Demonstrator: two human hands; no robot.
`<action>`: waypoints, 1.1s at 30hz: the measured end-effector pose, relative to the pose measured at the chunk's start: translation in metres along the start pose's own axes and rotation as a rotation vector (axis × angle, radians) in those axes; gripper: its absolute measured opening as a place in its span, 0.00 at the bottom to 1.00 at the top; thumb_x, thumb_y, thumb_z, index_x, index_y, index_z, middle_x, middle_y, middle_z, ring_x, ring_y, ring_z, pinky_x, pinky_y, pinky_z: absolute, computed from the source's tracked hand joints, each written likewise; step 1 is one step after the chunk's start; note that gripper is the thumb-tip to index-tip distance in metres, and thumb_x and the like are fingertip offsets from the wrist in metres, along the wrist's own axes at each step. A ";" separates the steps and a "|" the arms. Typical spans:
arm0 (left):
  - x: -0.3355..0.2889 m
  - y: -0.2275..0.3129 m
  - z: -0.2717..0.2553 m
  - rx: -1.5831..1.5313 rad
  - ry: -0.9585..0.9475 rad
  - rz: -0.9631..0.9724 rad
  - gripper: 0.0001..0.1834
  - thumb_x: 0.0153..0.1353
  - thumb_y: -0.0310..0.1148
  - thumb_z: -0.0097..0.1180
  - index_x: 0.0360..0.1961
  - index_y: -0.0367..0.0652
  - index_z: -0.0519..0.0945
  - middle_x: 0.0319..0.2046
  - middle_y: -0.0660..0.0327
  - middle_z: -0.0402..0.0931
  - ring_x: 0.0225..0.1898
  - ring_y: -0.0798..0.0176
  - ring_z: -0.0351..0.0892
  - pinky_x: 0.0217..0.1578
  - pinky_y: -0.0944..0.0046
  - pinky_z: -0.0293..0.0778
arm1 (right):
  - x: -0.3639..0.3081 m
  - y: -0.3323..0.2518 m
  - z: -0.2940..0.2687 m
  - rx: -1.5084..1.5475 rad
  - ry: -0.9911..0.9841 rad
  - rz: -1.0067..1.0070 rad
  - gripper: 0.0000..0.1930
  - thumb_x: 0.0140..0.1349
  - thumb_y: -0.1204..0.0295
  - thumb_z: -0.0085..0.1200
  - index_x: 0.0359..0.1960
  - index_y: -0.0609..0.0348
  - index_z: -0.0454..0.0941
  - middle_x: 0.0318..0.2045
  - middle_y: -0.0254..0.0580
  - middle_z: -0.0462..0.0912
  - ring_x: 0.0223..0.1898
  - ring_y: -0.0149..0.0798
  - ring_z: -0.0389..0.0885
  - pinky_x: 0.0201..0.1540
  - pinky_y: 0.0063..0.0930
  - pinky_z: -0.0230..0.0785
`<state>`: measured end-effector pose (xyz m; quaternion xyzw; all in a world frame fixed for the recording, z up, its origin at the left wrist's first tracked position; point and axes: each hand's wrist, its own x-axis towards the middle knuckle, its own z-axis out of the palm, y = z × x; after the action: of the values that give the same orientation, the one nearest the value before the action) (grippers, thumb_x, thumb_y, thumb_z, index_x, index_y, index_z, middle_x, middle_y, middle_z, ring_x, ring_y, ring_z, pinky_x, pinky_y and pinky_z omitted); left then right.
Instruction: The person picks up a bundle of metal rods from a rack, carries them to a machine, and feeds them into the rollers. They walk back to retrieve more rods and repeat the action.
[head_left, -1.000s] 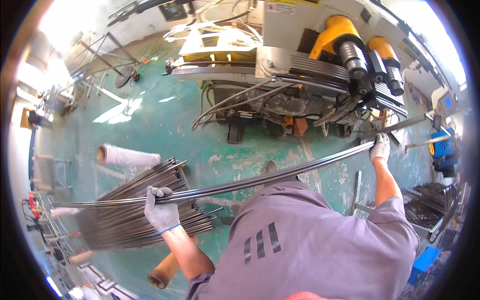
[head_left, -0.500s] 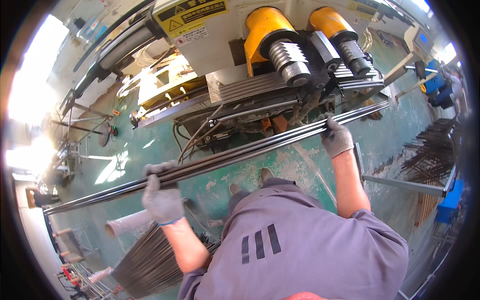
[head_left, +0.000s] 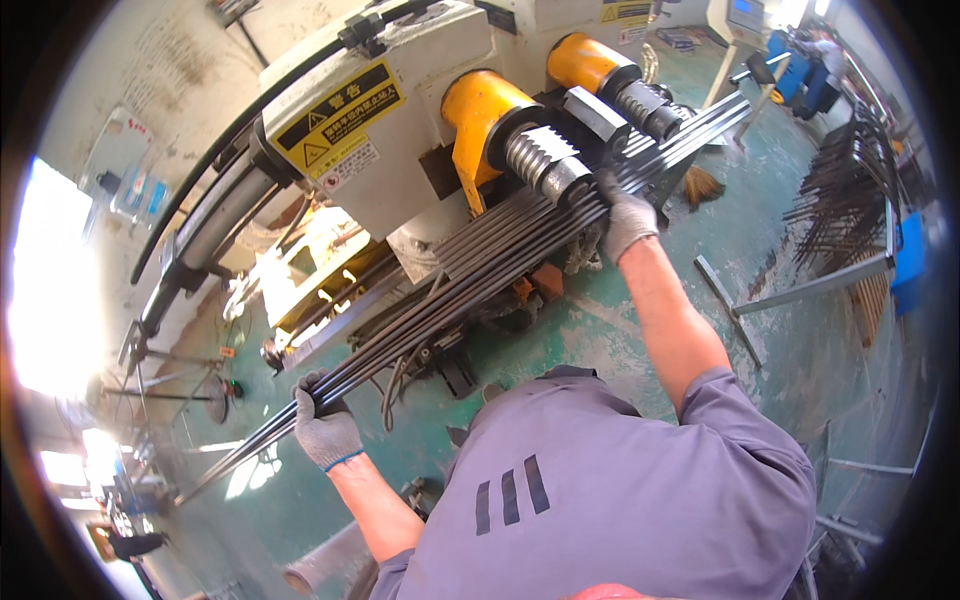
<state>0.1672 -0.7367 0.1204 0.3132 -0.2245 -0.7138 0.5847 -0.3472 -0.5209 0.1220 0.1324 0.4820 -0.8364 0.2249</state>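
A bundle of long dark metal rods (head_left: 430, 330) slants up from the lower left to the upper right, held across in front of me. My left hand (head_left: 328, 432), in a grey knitted glove with a blue cuff, is closed round the bundle toward its lower left end. Farther along, my right hand (head_left: 630, 222), gloved too, grips the rods close to the machine; its fingertips are partly hidden. Just beyond the bundle, more rods (head_left: 497, 238) lie side by side on the machine, below a ridged steel roller (head_left: 545, 160) with a yellow housing (head_left: 487, 115).
A second ridged roller (head_left: 648, 108) with a yellow housing stands farther right. A metal frame (head_left: 810, 287) and a pile of dark rods (head_left: 850, 185) are at right. A broom head (head_left: 703, 186) rests on the green floor. Another person (head_left: 825, 62) is at the far right.
Both hands have carried the rods forward toward the machine, and the bundle now slants more steeply. Its right part has come up beside the rollers. My view has shifted too.
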 end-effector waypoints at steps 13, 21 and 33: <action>0.021 -0.113 0.077 -0.035 -0.090 -0.402 0.06 0.80 0.29 0.55 0.53 0.44 0.80 0.54 0.50 0.86 0.60 0.44 0.84 0.67 0.36 0.81 | 0.048 0.046 0.014 -2.027 -0.188 -0.596 0.17 0.73 0.66 0.59 0.61 0.51 0.86 0.60 0.40 0.88 0.61 0.38 0.85 0.61 0.32 0.75; 0.041 -0.085 0.048 -0.057 -0.090 -0.276 0.15 0.80 0.35 0.55 0.56 0.33 0.83 0.57 0.48 0.85 0.63 0.43 0.83 0.71 0.38 0.76 | 0.039 0.032 0.037 -2.674 -0.239 -0.398 0.16 0.76 0.64 0.55 0.59 0.30 0.90 0.61 0.27 0.90 0.64 0.32 0.87 0.60 0.29 0.79; 0.045 -0.124 0.061 -0.039 0.212 -0.200 0.18 0.81 0.38 0.58 0.57 0.33 0.85 0.54 0.50 0.88 0.60 0.46 0.86 0.69 0.40 0.79 | 0.059 0.070 0.006 -1.496 -0.171 -0.599 0.13 0.75 0.65 0.57 0.51 0.54 0.91 0.52 0.41 0.92 0.55 0.40 0.89 0.53 0.32 0.79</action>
<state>0.0318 -0.7565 0.0699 0.3964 -0.1150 -0.7357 0.5370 -0.3628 -0.5712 0.0474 -0.2522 0.9098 -0.3246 0.0567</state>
